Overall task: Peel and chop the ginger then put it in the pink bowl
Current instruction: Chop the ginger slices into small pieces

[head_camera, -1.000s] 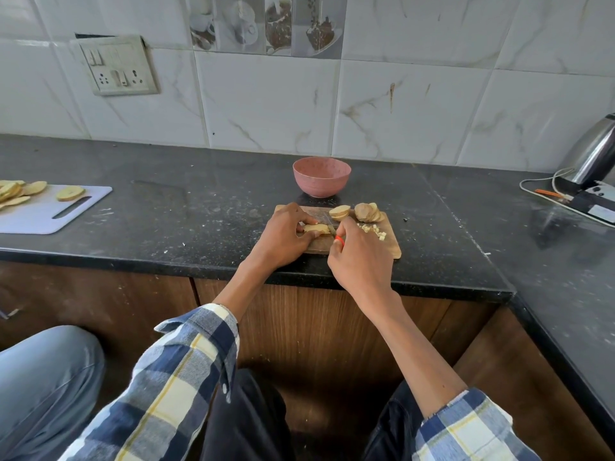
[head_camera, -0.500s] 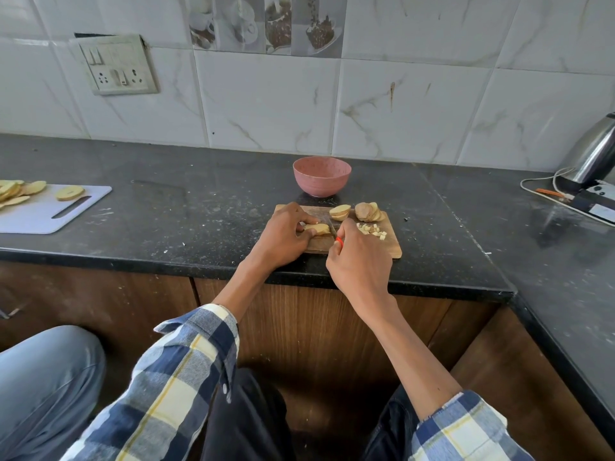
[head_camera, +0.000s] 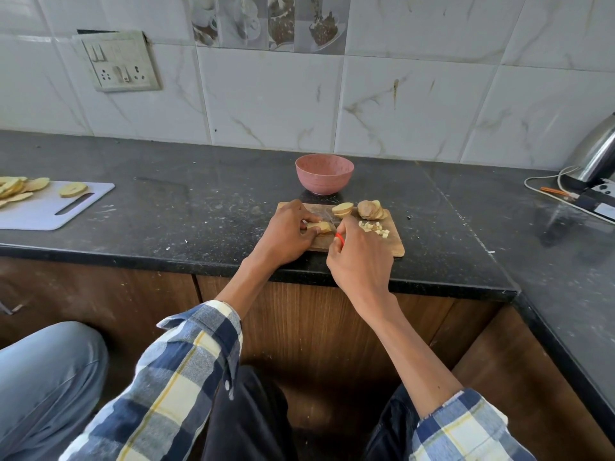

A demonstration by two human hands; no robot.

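ginger piece (head_camera: pixel 318 226) lies on the near left part of the wooden chopping board (head_camera: pixel 394 245), pinned under the curled fingers and thumb of the left hand (head_camera: pixel 289 235). right hand (head_camera: pixel 359 261) sits just beside it on the right, fingers wrapped round a knife with a red handle (head_camera: pixel 339 238); the blade (head_camera: pixel 327 217) runs up and left from the hand and meets the right end of the held piece. cut slices (head_camera: pixel 342 209) and a larger fanned group of slices (head_camera: pixel 371 209) rest at the far edge of the board, beyond the right hand. small diced cubes (head_camera: pixel 374 226) lie on the board's right half, just beside the right hand's knuckles. pink bowl (head_camera: pixel 324 173) stands on the dark desk (head_camera: pixel 199 207) just behind the board, apart from both hands; its contents cannot be seen.

no brand, label or legible writing is visible on any item.

other items: white chopping board (head_camera: pixel 43 211) with pale slices at far left, wall socket plate (head_camera: pixel 119 61) on the tiles, steel kettle (head_camera: pixel 595 151) at far right with cables beside it.

compared with half a second ago: both hands keep the same grips, the left on the ginger and the right on the knife; the board, slices, cubes and bowl are unmoved. any blade travel is too slight to confirm.
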